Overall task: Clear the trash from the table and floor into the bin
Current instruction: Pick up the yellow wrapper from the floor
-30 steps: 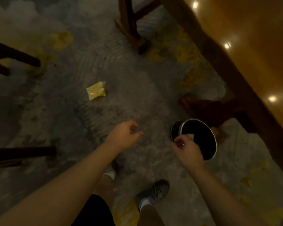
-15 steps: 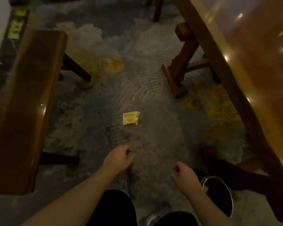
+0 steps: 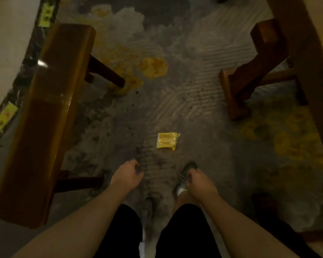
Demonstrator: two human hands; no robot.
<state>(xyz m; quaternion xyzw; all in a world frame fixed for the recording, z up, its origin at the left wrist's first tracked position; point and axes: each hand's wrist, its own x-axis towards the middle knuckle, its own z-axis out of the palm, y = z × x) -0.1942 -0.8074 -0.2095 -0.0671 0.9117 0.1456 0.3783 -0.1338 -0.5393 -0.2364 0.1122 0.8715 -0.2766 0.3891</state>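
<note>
A small yellow wrapper (image 3: 167,140) lies flat on the grey patterned floor, just ahead of my feet. My left hand (image 3: 127,175) hangs below and left of it with fingers loosely curled and nothing in it. My right hand (image 3: 199,181) hangs below and right of the wrapper, over my right shoe, its fingers curled in and nothing visible in them. Both hands are well short of the wrapper. The bin is out of view.
A long wooden bench (image 3: 43,116) runs along the left, its dark legs (image 3: 104,73) reaching toward the middle. The wooden table's edge (image 3: 313,75) and its base (image 3: 237,90) stand at right. My right shoe (image 3: 186,174) is forward on the floor.
The view has moved forward and left: the bin has dropped out of the frame at lower right, and the wrapper now lies closer to my feet. Both hands stay empty.
</note>
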